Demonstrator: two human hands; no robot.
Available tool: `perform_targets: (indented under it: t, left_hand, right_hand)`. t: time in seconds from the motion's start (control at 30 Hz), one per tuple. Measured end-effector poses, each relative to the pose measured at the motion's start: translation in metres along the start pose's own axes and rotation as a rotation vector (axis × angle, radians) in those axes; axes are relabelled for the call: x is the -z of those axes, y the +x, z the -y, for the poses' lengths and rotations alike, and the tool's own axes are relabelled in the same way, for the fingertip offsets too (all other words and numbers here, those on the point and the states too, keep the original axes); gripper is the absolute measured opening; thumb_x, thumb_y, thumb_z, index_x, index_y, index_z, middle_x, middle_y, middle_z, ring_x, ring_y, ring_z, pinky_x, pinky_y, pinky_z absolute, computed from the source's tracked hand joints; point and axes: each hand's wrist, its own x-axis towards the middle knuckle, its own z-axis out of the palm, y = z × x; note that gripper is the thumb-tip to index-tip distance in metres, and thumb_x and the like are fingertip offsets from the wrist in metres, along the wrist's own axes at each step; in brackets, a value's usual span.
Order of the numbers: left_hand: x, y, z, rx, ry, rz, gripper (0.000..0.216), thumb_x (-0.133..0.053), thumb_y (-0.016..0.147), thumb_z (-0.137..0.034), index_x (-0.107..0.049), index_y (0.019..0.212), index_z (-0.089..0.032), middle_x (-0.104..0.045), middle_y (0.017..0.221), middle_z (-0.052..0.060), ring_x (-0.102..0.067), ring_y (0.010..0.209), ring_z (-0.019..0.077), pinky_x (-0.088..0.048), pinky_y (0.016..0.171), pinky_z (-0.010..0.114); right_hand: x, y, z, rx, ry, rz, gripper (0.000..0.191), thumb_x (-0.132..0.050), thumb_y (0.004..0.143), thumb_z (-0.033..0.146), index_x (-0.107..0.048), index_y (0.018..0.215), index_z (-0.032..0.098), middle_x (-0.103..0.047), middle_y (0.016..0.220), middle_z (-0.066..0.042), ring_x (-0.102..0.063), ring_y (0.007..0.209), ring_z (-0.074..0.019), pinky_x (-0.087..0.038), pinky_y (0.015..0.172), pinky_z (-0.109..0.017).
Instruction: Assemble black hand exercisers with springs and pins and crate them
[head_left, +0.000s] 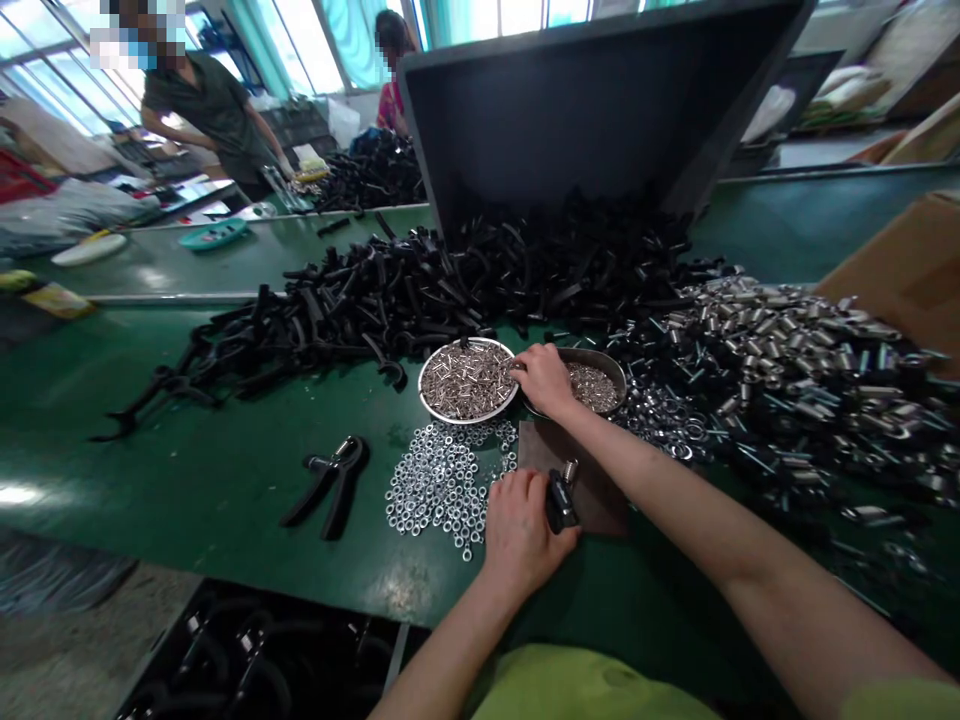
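My left hand [519, 522] is closed around a black hand grip exerciser [559, 500], with a metal spring standing up from it over a brown plate [592, 498]. My right hand [546, 380] is above the gap between a white-rimmed bowl [431, 403] of small metal pins [466, 380] and a dark bowl [619, 377] of small metal parts [591, 385]. Its fingertips are pinched together at the white bowl's right rim; whatever is between them is too small to name. Metal nuts or rings [442, 485] lie scattered left of my left hand. Another hand grip exerciser [334, 485] lies farther left.
A large dark bin [600, 110] lies tipped behind a long heap of black handles [360, 300]. Springs and metal sleeves [795, 350] are piled at right, near a cardboard box [900, 270]. Below the table edge is a crate of black parts [255, 650]. Two people are beyond.
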Motion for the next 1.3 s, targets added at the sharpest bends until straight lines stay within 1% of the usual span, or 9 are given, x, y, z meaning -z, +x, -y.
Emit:
perform_targets:
  t: [0.13,0.4,0.53,0.63,0.73,0.8,0.93,1.13,1.3]
  left_hand:
    - [-0.001,-0.002,0.0,-0.008,0.051,0.011,0.053,-0.075,0.062,-0.038,-0.053,0.106,-0.019,-0.057,0.109,0.01,-0.05,0.101,0.0303,-0.041,0.087,0.046]
    - [-0.001,0.0,0.001,-0.017,0.07,0.019,0.052,-0.074,0.065,-0.046,-0.053,0.106,-0.021,-0.057,0.109,0.01,-0.051,0.101,0.0299,-0.04,0.086,0.045]
    - [-0.001,0.0,0.001,-0.014,0.08,-0.002,0.051,-0.076,0.062,-0.044,-0.054,0.102,-0.02,-0.057,0.105,0.009,-0.051,0.097,0.0288,-0.041,0.083,0.043]
    - [-0.002,0.0,0.001,-0.017,0.068,-0.011,0.052,-0.076,0.062,-0.043,-0.054,0.103,-0.02,-0.057,0.104,0.009,-0.051,0.096,0.0287,-0.041,0.083,0.043]
    - [-0.002,0.0,0.002,-0.022,0.055,-0.009,0.052,-0.076,0.062,-0.041,-0.054,0.105,-0.02,-0.057,0.103,0.009,-0.05,0.097,0.0289,-0.04,0.084,0.043]
    - [-0.002,0.001,0.002,-0.022,0.068,0.001,0.051,-0.076,0.062,-0.04,-0.055,0.104,-0.021,-0.057,0.103,0.009,-0.05,0.097,0.0288,-0.039,0.083,0.043]
    - [0.0,0.002,0.002,-0.027,0.098,0.034,0.049,-0.076,0.062,-0.042,-0.055,0.101,-0.022,-0.058,0.099,0.007,-0.052,0.096,0.0279,-0.039,0.082,0.041]
    - [-0.001,0.002,0.003,-0.052,0.086,0.028,0.049,-0.076,0.061,-0.041,-0.055,0.101,-0.021,-0.058,0.101,0.008,-0.051,0.097,0.0288,-0.039,0.083,0.043]
    - [-0.005,0.002,0.005,-0.063,0.125,0.005,0.035,-0.07,0.068,-0.038,-0.056,0.092,-0.019,-0.058,0.094,0.009,-0.053,0.094,0.0281,-0.041,0.082,0.042]
  right_hand:
    - [-0.014,0.012,0.0,0.002,-0.057,-0.015,0.016,-0.056,0.085,0.027,-0.069,0.086,0.019,-0.061,0.095,-0.011,-0.044,0.098,-0.0263,-0.035,0.082,-0.039]
    - [-0.01,0.01,0.006,0.062,-0.044,-0.018,0.012,-0.051,0.083,0.019,-0.061,0.078,0.017,-0.062,0.095,-0.013,-0.045,0.1,-0.0267,-0.033,0.083,-0.039]
    - [0.0,0.005,0.014,0.029,0.045,-0.03,0.017,-0.042,0.086,0.017,-0.058,0.093,0.014,-0.064,0.089,-0.011,-0.053,0.088,-0.0229,-0.038,0.076,-0.035]
    - [0.019,-0.019,0.014,0.033,0.153,0.005,0.02,-0.039,0.089,0.022,-0.056,0.1,0.016,-0.065,0.083,-0.005,-0.057,0.073,-0.0163,-0.041,0.068,-0.029]
    - [0.041,-0.062,0.004,0.043,0.339,0.155,0.015,-0.049,0.086,0.025,-0.061,0.088,0.017,-0.065,0.079,-0.002,-0.058,0.067,-0.0133,-0.044,0.064,-0.026]
    - [0.052,-0.092,-0.005,0.06,0.383,0.251,0.013,-0.053,0.083,0.022,-0.065,0.081,0.017,-0.066,0.079,-0.002,-0.059,0.069,-0.0138,-0.045,0.066,-0.027]
    - [0.057,-0.134,-0.019,0.157,0.288,0.317,0.017,-0.051,0.082,0.011,-0.067,0.08,0.018,-0.066,0.08,-0.004,-0.061,0.078,-0.016,-0.046,0.073,-0.029]
    - [0.051,-0.141,-0.007,0.239,0.06,0.27,0.021,-0.048,0.08,0.005,-0.06,0.092,0.017,-0.063,0.083,-0.005,-0.058,0.079,-0.0171,-0.046,0.071,-0.029]
    - [0.041,-0.156,0.005,0.529,-0.235,0.242,0.012,-0.051,0.084,0.01,-0.061,0.085,0.014,-0.063,0.077,-0.008,-0.056,0.079,-0.0223,-0.045,0.067,-0.033]
